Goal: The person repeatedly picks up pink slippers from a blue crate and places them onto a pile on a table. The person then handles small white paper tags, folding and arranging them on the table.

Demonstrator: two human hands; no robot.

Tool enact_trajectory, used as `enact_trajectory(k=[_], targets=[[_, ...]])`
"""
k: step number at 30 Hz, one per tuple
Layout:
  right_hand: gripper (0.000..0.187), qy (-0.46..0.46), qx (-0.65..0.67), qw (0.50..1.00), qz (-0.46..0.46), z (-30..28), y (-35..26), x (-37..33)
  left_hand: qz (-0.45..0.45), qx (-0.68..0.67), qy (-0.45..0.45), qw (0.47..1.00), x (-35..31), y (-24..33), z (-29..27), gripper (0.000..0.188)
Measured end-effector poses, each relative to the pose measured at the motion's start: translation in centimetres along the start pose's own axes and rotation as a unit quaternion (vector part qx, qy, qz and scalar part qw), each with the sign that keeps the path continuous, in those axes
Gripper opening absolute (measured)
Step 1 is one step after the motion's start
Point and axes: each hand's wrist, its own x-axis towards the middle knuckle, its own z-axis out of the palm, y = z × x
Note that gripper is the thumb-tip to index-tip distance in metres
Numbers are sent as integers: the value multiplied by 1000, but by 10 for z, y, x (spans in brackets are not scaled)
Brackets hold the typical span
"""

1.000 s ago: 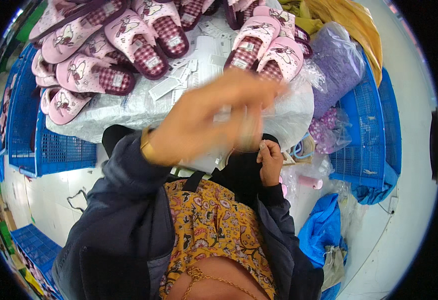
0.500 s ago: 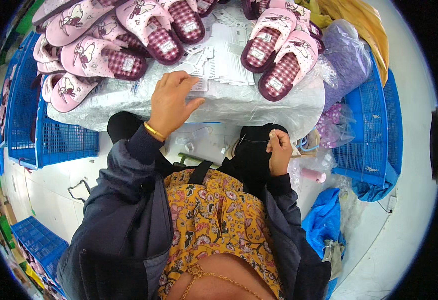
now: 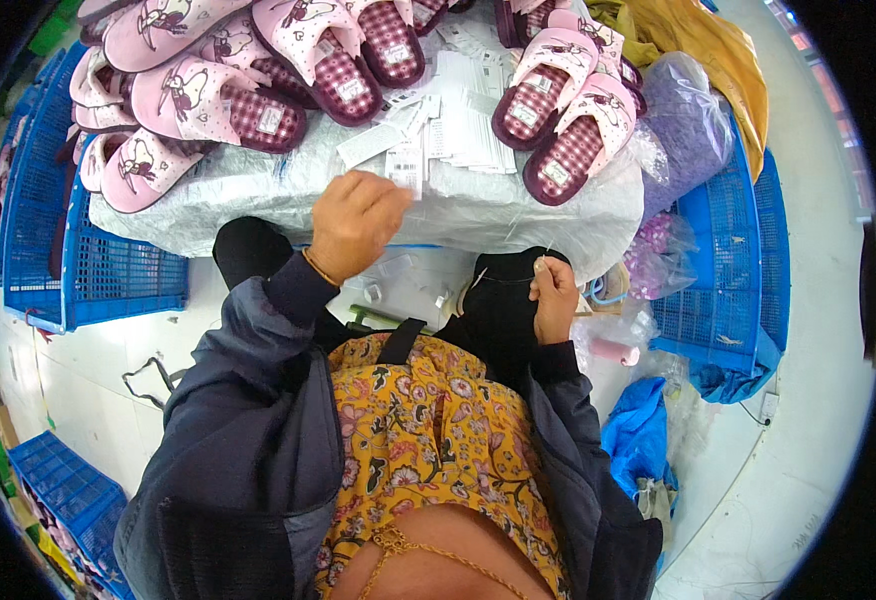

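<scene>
My left hand (image 3: 356, 225) is closed at the near edge of the wrapped work surface (image 3: 288, 190), its fingertips pinching a small white printed tag (image 3: 405, 168). Just beyond lies a spread pile of similar white tags (image 3: 468, 110). Over my dark-clad knee, my right hand (image 3: 555, 298) is closed in a pinch on a thin pale thread (image 3: 506, 281), which trails left across the dark cloth. Whether a needle is between those fingers is too small to tell. Pink slippers with checked insoles lie on both sides of the tags, a heap (image 3: 183, 95) at left and a few (image 3: 568, 150) at right.
Blue plastic crates stand on the left (image 3: 123, 275) and on the right (image 3: 723, 270). A clear bag of purple material (image 3: 686, 130) rests beside the surface. On the floor at right are a pink cylinder (image 3: 615, 351) and a blue plastic bag (image 3: 638, 430).
My left hand has gone from spread fingers to a pinch at the tag, shifting slightly down and right. My right hand keeps its pinch on the thread, nearly still.
</scene>
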Motion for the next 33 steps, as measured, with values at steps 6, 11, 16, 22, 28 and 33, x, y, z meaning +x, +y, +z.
enact_trajectory(k=[6, 11, 16, 22, 28, 33], targets=[[15, -145, 25, 988, -36, 62, -53, -24, 44, -99, -16, 994, -23, 52, -17, 27], [15, -196, 140, 970, 41, 112, -72, -19, 62, -139, -56, 987, -41, 61, -22, 29], [12, -177, 131, 975, -15, 119, -77, -31, -266, -285, -54, 919, -42, 56, -31, 28], [10, -173, 38, 980, -89, 124, -79, -46, -506, -582, -91, 630, -48, 57, -9, 14], [10, -77, -231, 873, -423, 112, -100, -47, -521, -614, -87, 586, -44, 52, -16, 22], [14, -120, -247, 839, -469, 114, -101, -49, -470, -588, -120, 647, -38, 55, -23, 27]])
